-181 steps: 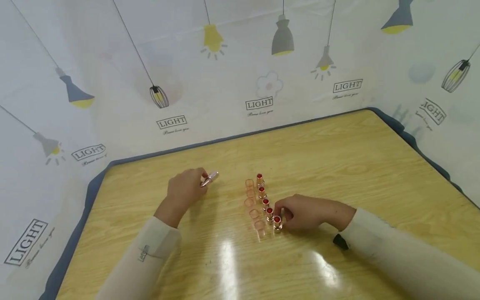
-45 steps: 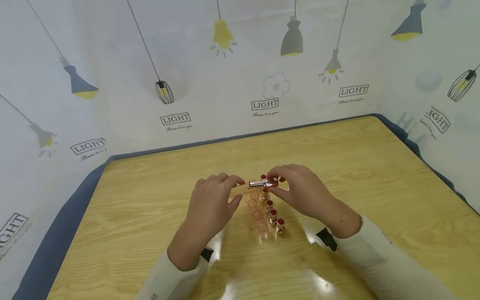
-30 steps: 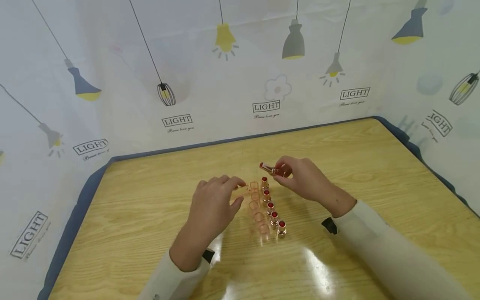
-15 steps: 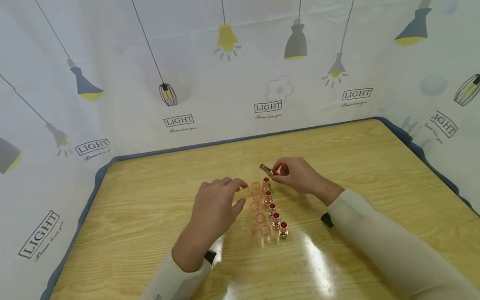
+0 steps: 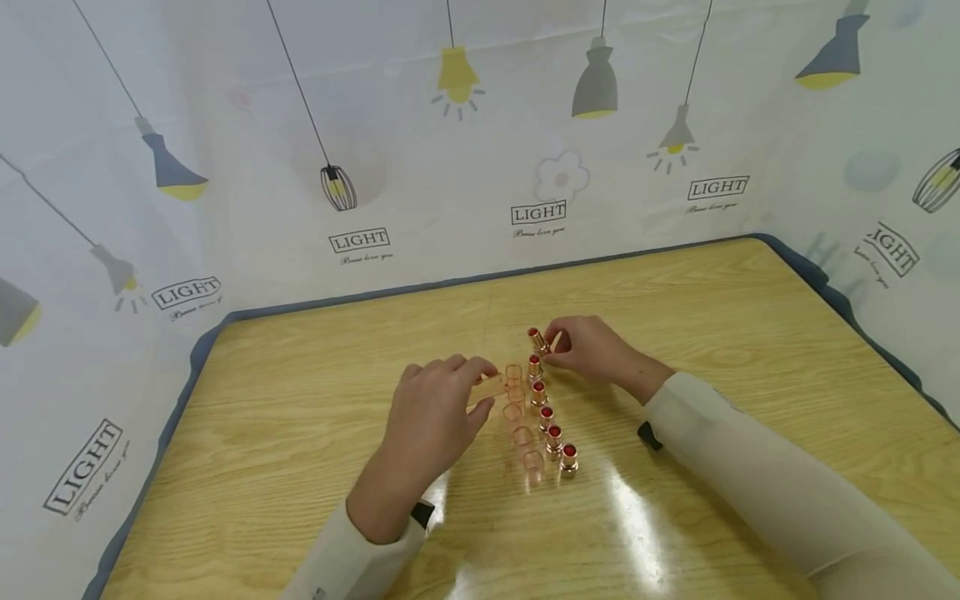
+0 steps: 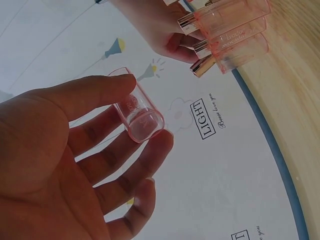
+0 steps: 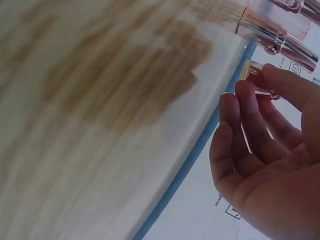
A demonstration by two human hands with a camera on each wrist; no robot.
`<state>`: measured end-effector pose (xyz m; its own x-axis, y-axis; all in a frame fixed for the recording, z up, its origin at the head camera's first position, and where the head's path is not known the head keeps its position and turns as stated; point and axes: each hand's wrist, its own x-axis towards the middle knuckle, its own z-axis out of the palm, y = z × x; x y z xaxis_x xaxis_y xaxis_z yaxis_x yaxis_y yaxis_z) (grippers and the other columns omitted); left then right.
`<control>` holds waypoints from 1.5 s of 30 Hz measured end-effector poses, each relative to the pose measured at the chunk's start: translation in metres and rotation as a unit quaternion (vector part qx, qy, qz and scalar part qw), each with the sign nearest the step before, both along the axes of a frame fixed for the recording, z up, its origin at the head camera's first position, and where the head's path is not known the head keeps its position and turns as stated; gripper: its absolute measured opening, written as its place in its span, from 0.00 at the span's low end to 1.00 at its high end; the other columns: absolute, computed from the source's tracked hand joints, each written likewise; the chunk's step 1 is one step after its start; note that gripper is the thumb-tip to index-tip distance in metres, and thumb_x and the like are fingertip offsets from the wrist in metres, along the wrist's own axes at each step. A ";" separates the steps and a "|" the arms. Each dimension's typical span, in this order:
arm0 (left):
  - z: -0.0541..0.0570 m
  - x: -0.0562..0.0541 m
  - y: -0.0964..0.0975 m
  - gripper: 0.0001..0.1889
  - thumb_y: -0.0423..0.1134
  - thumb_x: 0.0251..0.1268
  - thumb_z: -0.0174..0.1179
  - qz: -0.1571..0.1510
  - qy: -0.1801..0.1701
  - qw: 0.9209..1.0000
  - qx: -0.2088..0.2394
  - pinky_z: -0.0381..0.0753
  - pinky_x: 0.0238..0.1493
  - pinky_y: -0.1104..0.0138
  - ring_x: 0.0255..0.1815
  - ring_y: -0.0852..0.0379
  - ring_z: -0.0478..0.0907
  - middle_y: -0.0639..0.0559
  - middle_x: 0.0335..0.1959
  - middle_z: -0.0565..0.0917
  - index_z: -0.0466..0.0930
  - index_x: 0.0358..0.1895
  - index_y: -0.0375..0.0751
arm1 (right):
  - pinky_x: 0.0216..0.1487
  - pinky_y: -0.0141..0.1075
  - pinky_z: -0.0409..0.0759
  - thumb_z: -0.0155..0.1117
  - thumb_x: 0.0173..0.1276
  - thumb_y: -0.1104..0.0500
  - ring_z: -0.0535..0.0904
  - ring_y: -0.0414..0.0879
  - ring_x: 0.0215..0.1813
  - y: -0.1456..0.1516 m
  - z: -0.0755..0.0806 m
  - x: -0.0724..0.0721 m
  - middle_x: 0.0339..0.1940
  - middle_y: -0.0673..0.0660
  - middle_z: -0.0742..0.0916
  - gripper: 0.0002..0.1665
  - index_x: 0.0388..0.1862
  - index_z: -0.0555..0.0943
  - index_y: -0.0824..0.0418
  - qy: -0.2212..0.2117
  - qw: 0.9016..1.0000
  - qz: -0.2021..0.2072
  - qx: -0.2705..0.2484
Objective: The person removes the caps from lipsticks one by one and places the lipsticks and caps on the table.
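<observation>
Between thumb and fingers my left hand (image 5: 431,417) holds a clear pink lipstick cap (image 6: 140,107), raised just left of the row of caps. My right hand (image 5: 592,350) pinches an uncapped lipstick (image 5: 537,339) by its base, which shows in the right wrist view as a shiny base (image 7: 255,75). This lipstick leans a little, red tip up, at the far end of a row of several upright uncapped lipsticks (image 5: 538,393). Whether its base touches the table is hard to tell. Left of that row stand several clear pink caps (image 5: 513,412) in their own line.
The wood-grain table (image 5: 285,433) reaches back to a blue edge and a white curtain (image 5: 420,167) printed with lamps. Dark straps (image 5: 649,436) show under the sleeves.
Six seconds ago my left hand held a capped lipstick. Since then, cap and lipstick have come apart; my right hand took the lipstick to the row's far end and tipped it more upright.
</observation>
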<state>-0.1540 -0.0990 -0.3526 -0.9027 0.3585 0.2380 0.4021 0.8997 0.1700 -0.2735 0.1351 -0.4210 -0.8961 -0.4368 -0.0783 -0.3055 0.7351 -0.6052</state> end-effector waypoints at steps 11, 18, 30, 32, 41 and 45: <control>-0.001 -0.002 0.002 0.15 0.46 0.60 0.72 -0.002 -0.002 1.000 0.001 0.77 0.42 0.57 0.26 0.63 0.79 0.59 0.40 0.90 0.84 0.50 0.54 | 0.44 0.40 0.82 0.69 0.68 0.60 0.83 0.44 0.39 -0.004 -0.008 -0.007 0.37 0.55 0.88 0.11 0.47 0.82 0.62 -0.030 0.999 0.010 0.014; -0.002 -0.003 0.003 0.15 0.47 0.61 0.71 -0.003 -0.008 1.000 0.000 0.76 0.42 0.57 0.24 0.64 0.79 0.60 0.38 0.90 0.84 0.51 0.52 | 0.46 0.41 0.82 0.69 0.67 0.60 0.84 0.45 0.41 -0.004 -0.009 -0.008 0.37 0.55 0.88 0.11 0.47 0.82 0.62 -0.032 0.999 0.016 0.019; -0.004 -0.004 0.005 0.15 0.47 0.62 0.70 0.002 -0.015 1.000 -0.004 0.76 0.41 0.58 0.25 0.63 0.80 0.58 0.39 0.90 0.84 0.51 0.53 | 0.47 0.42 0.81 0.69 0.68 0.61 0.83 0.46 0.41 -0.005 -0.008 -0.008 0.38 0.56 0.87 0.12 0.47 0.82 0.63 -0.028 0.999 0.029 0.030; -0.004 -0.004 0.005 0.15 0.47 0.62 0.70 0.002 -0.017 1.000 -0.004 0.75 0.40 0.58 0.26 0.63 0.80 0.58 0.39 0.90 0.84 0.51 0.53 | 0.47 0.42 0.81 0.69 0.67 0.61 0.83 0.46 0.41 -0.005 -0.009 -0.009 0.38 0.56 0.87 0.12 0.48 0.82 0.63 -0.029 0.999 0.030 0.034; -0.014 -0.013 -0.004 0.15 0.46 0.63 0.70 0.006 -0.035 0.999 0.021 0.77 0.31 0.63 0.20 0.60 0.76 0.52 0.41 0.88 0.83 0.51 0.50 | 0.39 0.37 0.76 0.66 0.69 0.61 0.77 0.45 0.35 -0.006 -0.011 -0.016 0.33 0.55 0.83 0.09 0.46 0.80 0.62 -0.061 0.995 0.045 0.058; -0.021 -0.019 -0.011 0.15 0.45 0.63 0.69 0.022 -0.061 0.997 0.048 0.75 0.26 0.67 0.21 0.61 0.74 0.50 0.43 0.85 0.83 0.51 0.49 | 0.35 0.35 0.71 0.66 0.69 0.60 0.73 0.44 0.32 -0.008 -0.013 -0.018 0.30 0.53 0.80 0.10 0.47 0.78 0.60 -0.085 0.993 0.058 0.053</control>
